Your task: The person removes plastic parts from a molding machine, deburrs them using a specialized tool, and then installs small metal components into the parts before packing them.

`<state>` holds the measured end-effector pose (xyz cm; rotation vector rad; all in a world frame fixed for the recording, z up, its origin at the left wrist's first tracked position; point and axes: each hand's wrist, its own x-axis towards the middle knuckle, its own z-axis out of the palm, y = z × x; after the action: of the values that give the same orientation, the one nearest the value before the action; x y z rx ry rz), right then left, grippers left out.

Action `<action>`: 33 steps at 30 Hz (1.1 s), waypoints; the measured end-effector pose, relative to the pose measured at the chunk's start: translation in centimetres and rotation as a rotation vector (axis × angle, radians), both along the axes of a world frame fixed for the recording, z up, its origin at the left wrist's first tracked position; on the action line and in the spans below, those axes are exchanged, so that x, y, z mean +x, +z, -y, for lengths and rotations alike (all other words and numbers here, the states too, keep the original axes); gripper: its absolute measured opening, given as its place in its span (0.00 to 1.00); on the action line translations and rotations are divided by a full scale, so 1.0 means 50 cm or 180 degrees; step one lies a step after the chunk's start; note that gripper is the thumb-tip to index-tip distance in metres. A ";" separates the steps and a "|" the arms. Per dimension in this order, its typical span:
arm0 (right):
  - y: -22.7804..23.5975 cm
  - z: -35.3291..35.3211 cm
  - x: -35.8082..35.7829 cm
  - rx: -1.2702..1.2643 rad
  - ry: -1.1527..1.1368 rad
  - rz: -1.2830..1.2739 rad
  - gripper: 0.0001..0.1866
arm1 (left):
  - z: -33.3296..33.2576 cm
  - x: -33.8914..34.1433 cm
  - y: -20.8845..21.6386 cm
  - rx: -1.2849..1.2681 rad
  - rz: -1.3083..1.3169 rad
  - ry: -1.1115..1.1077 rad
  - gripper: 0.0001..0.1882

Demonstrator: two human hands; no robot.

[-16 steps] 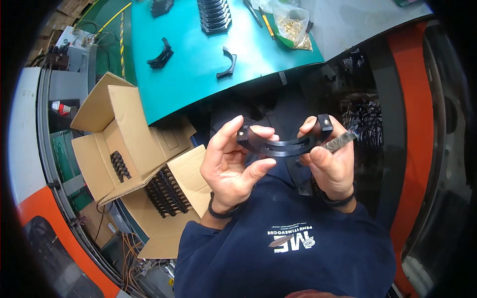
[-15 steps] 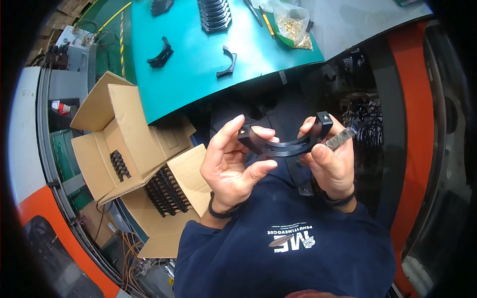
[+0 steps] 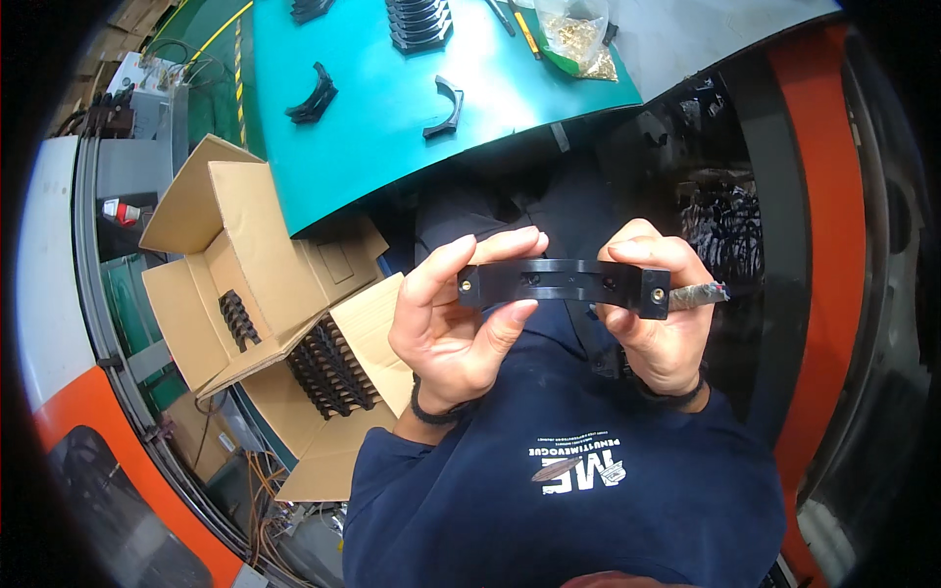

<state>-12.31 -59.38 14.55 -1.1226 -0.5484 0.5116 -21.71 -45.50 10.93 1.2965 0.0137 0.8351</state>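
Guiding from afar, I have the left hand (image 3: 443, 328) and right hand (image 3: 665, 314) pinching the black bracket (image 3: 569, 280), just toward three o'clock; I'd favour light grips and a level face. The right hand hides the inner end of the grey rod (image 3: 700, 295). Toward twelve, my view crops the stack (image 3: 420, 27).

Left hand (image 3: 443, 328) and right hand (image 3: 673, 336) both grip, held apart.

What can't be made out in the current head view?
In the head view:
Black bracket: far side, turned away from the camera.
Grey wrapped rod: inner end, behind the right hand and bracket.
Stack of black parts: far end, cut off by the top edge.
Brass-coloured pieces: too small to count.
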 end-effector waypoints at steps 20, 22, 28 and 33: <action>-0.029 0.011 0.023 0.0102 0.0698 -0.1917 0.18 | 0.006 -0.012 -0.003 -0.0747 -0.0471 -0.0060 0.26; -0.019 0.008 0.018 0.0028 0.0544 -0.1829 0.17 | 0.008 -0.007 0.003 -0.0717 -0.0443 0.0055 0.25; -0.031 0.003 0.016 -0.0114 -0.0085 0.0209 0.20 | 0.003 0.001 -0.005 -0.0240 -0.0488 0.0219 0.25; -0.039 0.008 0.021 0.0031 0.0196 0.0270 0.24 | 0.005 -0.002 0.000 -0.0152 -0.1111 0.0496 0.23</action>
<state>-11.25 -59.77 12.59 -1.1248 -0.6604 0.5158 -21.82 -45.77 10.91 1.3945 0.4136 0.7256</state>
